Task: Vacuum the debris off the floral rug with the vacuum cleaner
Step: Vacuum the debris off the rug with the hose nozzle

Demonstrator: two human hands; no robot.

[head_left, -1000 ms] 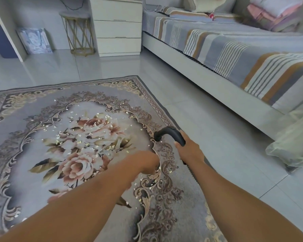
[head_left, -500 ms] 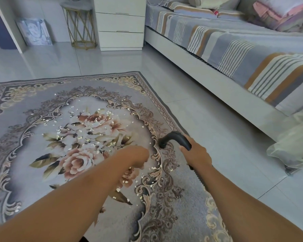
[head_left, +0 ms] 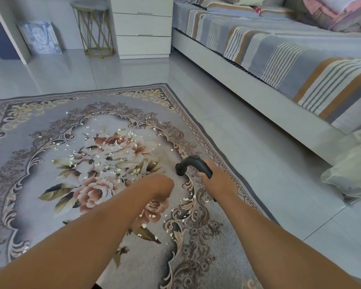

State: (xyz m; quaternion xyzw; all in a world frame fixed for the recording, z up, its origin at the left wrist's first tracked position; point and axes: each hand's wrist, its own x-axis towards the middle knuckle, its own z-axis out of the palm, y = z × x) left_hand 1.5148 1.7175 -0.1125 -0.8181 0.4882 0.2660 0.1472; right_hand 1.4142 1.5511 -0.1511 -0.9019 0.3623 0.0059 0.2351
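Your fingers on the right hand (head_left: 216,181) wrap around the curved black vacuum handle (head_left: 193,164), grasping it from behind; the handle arches forward and down, its front end pointing at the rug's scrolled inner border. Your left hand (head_left: 157,185) is curled downward over the rug with its fingers hidden behind the wrist, so you cannot tell whether it is clenched or grasping anything. The floral rug (head_left: 29,184) lies flat on the pale tiled floor (head_left: 248,147), beneath both forearms. The debris (head_left: 96,157), small pale flakes, is scattered across the central rose motif ahead of the left hand, with further flakes between the two forearms near the rug's scroll pattern. A bed (head_left: 279,59) with a striped cover runs along the right, well apart from the rug, and a white chest of drawers (head_left: 143,28) stands beyond the rug's far edge.
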